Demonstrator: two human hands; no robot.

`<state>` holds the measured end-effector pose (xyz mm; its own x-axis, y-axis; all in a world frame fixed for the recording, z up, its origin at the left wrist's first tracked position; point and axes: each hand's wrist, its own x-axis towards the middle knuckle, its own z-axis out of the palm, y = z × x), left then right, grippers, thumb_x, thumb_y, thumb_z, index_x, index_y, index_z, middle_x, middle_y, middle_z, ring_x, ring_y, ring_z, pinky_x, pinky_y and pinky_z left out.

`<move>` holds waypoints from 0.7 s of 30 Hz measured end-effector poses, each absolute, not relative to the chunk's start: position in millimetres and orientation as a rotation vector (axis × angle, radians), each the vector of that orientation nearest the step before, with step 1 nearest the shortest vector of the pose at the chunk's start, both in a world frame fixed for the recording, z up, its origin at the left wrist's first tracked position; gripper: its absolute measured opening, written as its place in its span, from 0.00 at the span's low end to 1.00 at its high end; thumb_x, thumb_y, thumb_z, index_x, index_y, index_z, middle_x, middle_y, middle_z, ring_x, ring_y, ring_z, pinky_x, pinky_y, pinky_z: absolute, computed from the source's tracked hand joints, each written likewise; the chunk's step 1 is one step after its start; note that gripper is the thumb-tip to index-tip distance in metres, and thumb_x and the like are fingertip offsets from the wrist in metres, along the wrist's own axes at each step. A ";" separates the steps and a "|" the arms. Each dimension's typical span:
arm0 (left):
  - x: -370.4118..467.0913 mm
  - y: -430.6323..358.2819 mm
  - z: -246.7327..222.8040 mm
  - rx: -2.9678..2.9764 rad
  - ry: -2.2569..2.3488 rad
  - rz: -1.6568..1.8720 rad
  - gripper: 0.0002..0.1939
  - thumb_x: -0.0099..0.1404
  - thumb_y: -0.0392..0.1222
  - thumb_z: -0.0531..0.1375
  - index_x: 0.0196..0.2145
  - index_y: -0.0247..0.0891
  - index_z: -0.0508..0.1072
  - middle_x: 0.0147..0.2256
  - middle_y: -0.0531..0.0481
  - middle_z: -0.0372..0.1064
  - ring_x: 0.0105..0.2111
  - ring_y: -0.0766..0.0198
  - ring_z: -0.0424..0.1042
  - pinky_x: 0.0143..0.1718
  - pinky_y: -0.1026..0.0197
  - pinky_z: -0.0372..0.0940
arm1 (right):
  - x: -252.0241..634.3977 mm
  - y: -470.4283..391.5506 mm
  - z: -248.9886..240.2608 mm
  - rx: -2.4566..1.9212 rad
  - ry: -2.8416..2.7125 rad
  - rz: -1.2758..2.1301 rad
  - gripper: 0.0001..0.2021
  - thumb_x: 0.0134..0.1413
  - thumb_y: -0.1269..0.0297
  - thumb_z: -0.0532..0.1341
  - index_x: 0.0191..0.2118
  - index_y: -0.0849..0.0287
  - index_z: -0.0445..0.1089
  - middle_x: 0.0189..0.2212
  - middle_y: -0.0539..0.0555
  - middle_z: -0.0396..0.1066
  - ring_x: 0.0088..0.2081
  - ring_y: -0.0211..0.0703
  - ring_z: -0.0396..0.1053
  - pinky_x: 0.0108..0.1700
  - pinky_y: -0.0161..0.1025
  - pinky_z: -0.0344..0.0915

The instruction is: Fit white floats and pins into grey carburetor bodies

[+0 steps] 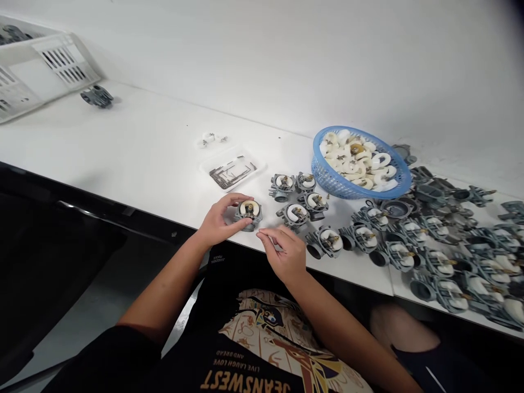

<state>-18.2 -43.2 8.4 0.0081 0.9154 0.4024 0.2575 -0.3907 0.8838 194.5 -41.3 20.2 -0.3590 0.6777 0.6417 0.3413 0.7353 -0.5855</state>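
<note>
My left hand (223, 219) grips a grey metal carburetor body (248, 226) at the table's front edge, thumb in front and fingers behind. A white ring-shaped float (254, 207) sits in its open top. Just right of it, my right hand (284, 248) is closed in a pinch, thumb against forefinger. Whatever is between those fingertips is too small to make out. Behind the carburetor stands a shallow white tray (257, 166) with many thin dark pins (231, 173). Several carburetors with floats, one of them a nearby carburetor (295, 215), stand to the right.
A blue plastic basket (341, 188) full of white floats (364, 164) stands at the back right. Many more carburetors (403, 255) crowd the table's right end. A few loose floats (208, 136) lie behind the tray. Far left are a white crate (24, 76) and a single carburetor (97, 96).
</note>
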 end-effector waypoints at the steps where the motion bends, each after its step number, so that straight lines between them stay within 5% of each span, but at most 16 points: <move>1: -18.6 -43.1 8.0 1.695 1.203 1.417 0.25 0.63 0.42 0.70 0.56 0.41 0.71 0.55 0.41 0.73 0.55 0.51 0.73 0.58 0.50 0.66 | 192.8 -39.7 18.6 -0.765 -1.960 0.450 0.03 0.66 0.69 0.64 0.40 0.58 0.77 0.30 0.52 0.77 0.30 0.38 0.73 0.34 0.34 0.70; 21: -17.9 -44.3 4.8 1.597 1.199 1.442 0.21 0.60 0.38 0.72 0.48 0.40 0.69 0.52 0.39 0.74 0.55 0.51 0.73 0.59 0.47 0.66 | 185.4 -33.9 5.5 -0.707 -1.921 0.601 0.12 0.64 0.77 0.62 0.47 0.56 0.76 0.39 0.53 0.76 0.40 0.39 0.75 0.44 0.36 0.74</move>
